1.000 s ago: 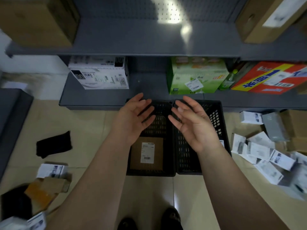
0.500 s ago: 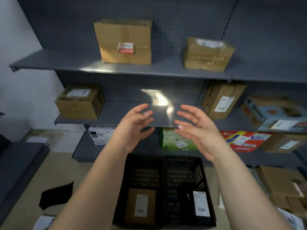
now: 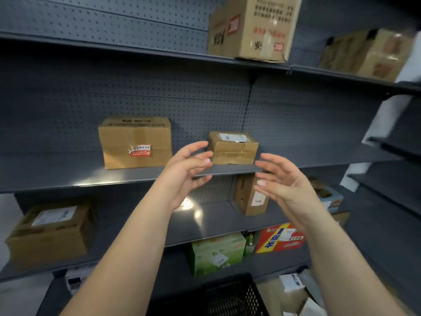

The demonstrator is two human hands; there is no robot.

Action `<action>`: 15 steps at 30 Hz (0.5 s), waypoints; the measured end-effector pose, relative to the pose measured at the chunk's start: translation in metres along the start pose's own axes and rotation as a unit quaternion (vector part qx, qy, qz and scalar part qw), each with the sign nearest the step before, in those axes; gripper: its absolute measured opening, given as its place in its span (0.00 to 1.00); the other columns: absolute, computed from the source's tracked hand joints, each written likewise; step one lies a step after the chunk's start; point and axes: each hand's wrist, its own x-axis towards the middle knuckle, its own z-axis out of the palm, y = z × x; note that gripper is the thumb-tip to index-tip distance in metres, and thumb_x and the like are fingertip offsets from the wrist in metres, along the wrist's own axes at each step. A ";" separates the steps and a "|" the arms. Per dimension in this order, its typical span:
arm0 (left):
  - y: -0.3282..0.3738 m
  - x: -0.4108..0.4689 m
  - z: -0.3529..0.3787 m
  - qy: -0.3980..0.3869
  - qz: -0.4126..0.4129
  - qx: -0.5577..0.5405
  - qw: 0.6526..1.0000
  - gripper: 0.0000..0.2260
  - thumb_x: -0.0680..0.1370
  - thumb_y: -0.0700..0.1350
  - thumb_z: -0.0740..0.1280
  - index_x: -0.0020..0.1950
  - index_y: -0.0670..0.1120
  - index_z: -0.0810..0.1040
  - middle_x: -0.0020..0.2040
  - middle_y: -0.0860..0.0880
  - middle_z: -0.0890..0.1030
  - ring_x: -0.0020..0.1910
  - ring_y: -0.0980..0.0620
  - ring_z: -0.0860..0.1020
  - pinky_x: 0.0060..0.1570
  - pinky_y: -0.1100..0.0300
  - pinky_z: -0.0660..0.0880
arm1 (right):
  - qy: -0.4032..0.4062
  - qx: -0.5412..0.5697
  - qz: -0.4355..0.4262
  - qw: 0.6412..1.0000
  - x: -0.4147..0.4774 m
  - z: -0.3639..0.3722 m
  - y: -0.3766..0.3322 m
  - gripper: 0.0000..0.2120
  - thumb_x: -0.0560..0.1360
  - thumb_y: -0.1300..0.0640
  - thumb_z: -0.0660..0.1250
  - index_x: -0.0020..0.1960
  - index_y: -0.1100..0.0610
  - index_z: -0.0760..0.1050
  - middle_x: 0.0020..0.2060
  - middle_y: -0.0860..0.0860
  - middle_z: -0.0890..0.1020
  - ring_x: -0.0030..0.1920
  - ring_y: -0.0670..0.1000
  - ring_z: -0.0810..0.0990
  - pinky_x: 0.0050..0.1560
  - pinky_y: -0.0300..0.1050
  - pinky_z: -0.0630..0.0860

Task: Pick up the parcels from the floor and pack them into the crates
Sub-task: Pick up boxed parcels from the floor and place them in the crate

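While raised apart before the grey shelves [image 3: 95, 176], left hand [image 3: 185, 176] and right hand [image 3: 288, 187] face palm to palm, fingers loosely spread, holding nothing. Black crate [image 3: 230, 295]: near, bottom centre. White parcels [image 3: 291, 281]: just right of it.

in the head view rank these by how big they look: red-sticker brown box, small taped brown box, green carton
1. red-sticker brown box, clearly largest
2. green carton
3. small taped brown box

The last two look close, and the left hand overlaps the taped box's left edge, so their order is unsure.
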 end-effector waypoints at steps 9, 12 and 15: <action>0.004 0.033 0.037 -0.132 -0.008 -0.018 0.991 0.18 0.77 0.31 0.66 0.59 0.51 0.80 0.60 0.46 0.81 0.54 0.49 0.79 0.54 0.51 0.77 | 0.172 -0.025 -0.077 0.982 -0.026 0.004 -0.022 0.23 0.70 0.71 0.72 0.63 0.54 0.77 0.60 0.53 0.82 0.57 0.51 0.81 0.60 0.50 0.79; -0.007 0.035 0.062 -0.180 -0.012 -0.018 0.984 0.18 0.76 0.30 0.66 0.58 0.52 0.80 0.60 0.47 0.81 0.54 0.50 0.79 0.53 0.52 0.77 | 0.221 -0.044 -0.106 0.968 -0.046 -0.014 -0.035 0.22 0.72 0.72 0.70 0.62 0.54 0.77 0.60 0.55 0.81 0.58 0.53 0.81 0.58 0.49 0.80; -0.022 0.032 0.092 -0.229 -0.024 -0.005 0.973 0.19 0.77 0.30 0.67 0.57 0.53 0.79 0.59 0.49 0.81 0.52 0.53 0.80 0.54 0.52 0.78 | 0.263 -0.061 -0.125 0.955 -0.069 -0.037 -0.048 0.22 0.72 0.73 0.70 0.61 0.54 0.77 0.58 0.55 0.81 0.56 0.54 0.80 0.58 0.50 0.80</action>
